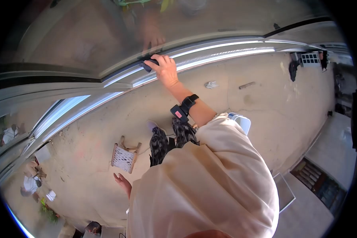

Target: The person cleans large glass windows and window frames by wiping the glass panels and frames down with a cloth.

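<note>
My right hand (165,71) presses a dark folded cloth (150,65) against the lower metal frame (200,50) of a glass window pane (107,47). Its fingers are closed around the cloth, and part of the cloth is hidden under them. A black band with a small box (180,113) is strapped round that wrist. Low at my left side hangs my left hand (123,183), its fingers apart and nothing in them. The nearest thing to it is a small folding stool (124,157) with a woven seat.
Behind me to the right is a blue-white bucket (240,122). On the concrete floor (261,107) lie a crumpled whitish scrap (211,84) and a short stick-like piece (247,85). Another person (31,184) is low at the far left, near a white cup-like container (51,195) and a plant (48,212).
</note>
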{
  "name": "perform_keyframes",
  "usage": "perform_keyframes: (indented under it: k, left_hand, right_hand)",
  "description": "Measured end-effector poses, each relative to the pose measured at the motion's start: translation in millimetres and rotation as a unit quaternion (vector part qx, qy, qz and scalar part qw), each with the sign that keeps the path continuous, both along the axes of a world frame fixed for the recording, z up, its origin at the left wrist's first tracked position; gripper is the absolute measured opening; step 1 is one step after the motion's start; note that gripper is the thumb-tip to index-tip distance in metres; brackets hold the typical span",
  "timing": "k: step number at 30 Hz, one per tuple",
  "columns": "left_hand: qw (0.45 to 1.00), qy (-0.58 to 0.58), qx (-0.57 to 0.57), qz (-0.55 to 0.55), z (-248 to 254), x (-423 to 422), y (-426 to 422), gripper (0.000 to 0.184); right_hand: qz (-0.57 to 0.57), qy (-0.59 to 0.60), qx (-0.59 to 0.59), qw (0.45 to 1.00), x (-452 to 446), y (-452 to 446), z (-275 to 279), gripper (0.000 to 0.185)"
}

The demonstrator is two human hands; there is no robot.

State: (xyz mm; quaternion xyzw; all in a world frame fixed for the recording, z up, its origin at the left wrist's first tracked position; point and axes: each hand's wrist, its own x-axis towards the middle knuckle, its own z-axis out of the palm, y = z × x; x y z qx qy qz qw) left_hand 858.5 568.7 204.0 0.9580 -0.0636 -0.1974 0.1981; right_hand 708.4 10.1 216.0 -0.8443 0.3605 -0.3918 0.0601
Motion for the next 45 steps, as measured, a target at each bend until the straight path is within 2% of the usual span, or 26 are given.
perform_keyframes:
  k: [7, 11, 12, 14, 17, 18, 19, 20, 23, 24, 27, 28, 29, 33, 36, 38, 40, 42, 43, 44, 45]
  left_hand:
    - [0.999, 0.003, 0.004, -0.046, -23.0, -19.8, -25.8, 0.054]
    - [0.998, 0.015, 0.004, -0.057, -31.3, -24.2, -38.8, 0.052]
    - [0.998, 0.015, 0.004, -0.060, -35.6, -23.1, -39.2, 0.052]
    - [0.990, -0.026, 0.006, -0.136, -44.8, -14.9, -38.1, 0.051]
    - [0.989, -0.023, 0.027, -0.143, -36.1, -10.4, -65.1, 0.050]
    - [0.989, -0.024, 0.029, -0.142, -32.5, -7.8, -73.3, 0.050]
    - [0.987, -0.032, 0.022, -0.155, -29.8, -6.2, -83.3, 0.050]
    - [0.985, -0.040, 0.016, -0.167, -28.2, -6.4, -92.5, 0.050]
    - [0.991, -0.016, 0.002, -0.132, -2.6, -19.5, -135.8, 0.049]
    - [0.990, -0.013, -0.015, -0.136, -5.8, -18.1, -142.6, 0.049]
    - [0.983, -0.015, -0.062, -0.173, -10.6, -7.1, -162.7, 0.049]
    - [0.977, -0.018, -0.099, -0.189, -12.1, -4.0, -178.1, 0.048]
    - [0.977, 0.013, -0.074, -0.201, -5.6, -0.1, -199.7, 0.049]
    - [0.942, 0.012, -0.117, -0.314, 8.4, 1.7, -289.0, 0.047]
    - [0.922, 0.031, -0.173, -0.345, 39.5, -5.1, -324.3, 0.046]
    - [0.903, 0.045, -0.233, -0.358, 51.0, 0.0, -323.6, 0.047]
    - [0.903, 0.050, -0.240, -0.352, 61.2, 13.9, -315.7, 0.050]
    - [0.909, 0.051, -0.242, -0.336, 70.4, 30.4, -305.1, 0.052]
    - [0.906, 0.040, -0.248, -0.342, 74.2, 42.0, -300.7, 0.056]
    - [0.903, 0.030, -0.252, -0.346, 77.4, 52.8, -293.9, 0.060]
    - [0.909, 0.021, -0.250, -0.333, 78.3, 65.1, -287.7, 0.060]
  right_hand:
    - [-0.117, 0.112, -0.063, 0.985, -182.8, -95.2, 2.9, 0.053]
    - [-0.234, 0.114, -0.078, 0.962, -272.0, -144.2, 5.7, 0.045]
    - [-0.284, 0.110, -0.069, 0.950, -292.8, -157.8, -1.0, 0.045]
    - [-0.356, 0.103, -0.054, 0.927, -328.0, -179.2, -1.8, 0.045]
    - [-0.434, 0.117, 0.017, 0.893, -377.8, -209.2, 3.2, 0.037]
    - [-0.478, 0.090, 0.033, 0.873, -391.1, -216.0, 1.3, 0.036]
    - [-0.518, 0.062, 0.048, 0.852, -396.9, -223.3, 1.9, 0.036]
    - [-0.543, 0.043, 0.116, 0.830, -399.3, -230.8, -0.1, 0.033]
    - [-0.556, 0.028, 0.127, 0.821, -383.9, -237.2, -22.0, 0.028]
    - [-0.564, 0.015, 0.166, 0.809, -370.2, -233.0, -22.3, 0.027]
    - [-0.501, 0.062, 0.133, 0.853, -321.1, -194.8, -21.9, 0.033]
    - [-0.463, 0.092, 0.125, 0.873, -303.8, -177.8, -23.1, 0.042]
    - [-0.449, 0.093, 0.133, 0.879, -280.4, -157.4, -20.3, 0.042]
    - [-0.352, 0.068, 0.164, 0.919, -164.1, -85.1, -3.4, 0.059]
    - [-0.292, 0.040, 0.187, 0.937, -88.2, -37.3, 2.8, 0.059]
    - [-0.240, 0.049, 0.205, 0.948, -39.7, -3.8, 6.7, 0.059]
    - [-0.198, 0.060, 0.210, 0.956, 1.3, 21.6, 8.6, 0.059]
    - [-0.009, 0.148, 0.341, 0.928, 39.0, 44.9, 10.6, 0.053]
    - [0.006, 0.149, 0.340, 0.929, 54.6, 56.8, 17.1, 0.053]
    - [0.080, -0.046, 0.614, 0.784, 64.2, 66.8, 23.8, 0.051]
    - [0.139, -0.225, 0.807, 0.529, 77.0, 76.1, 36.6, 0.048]
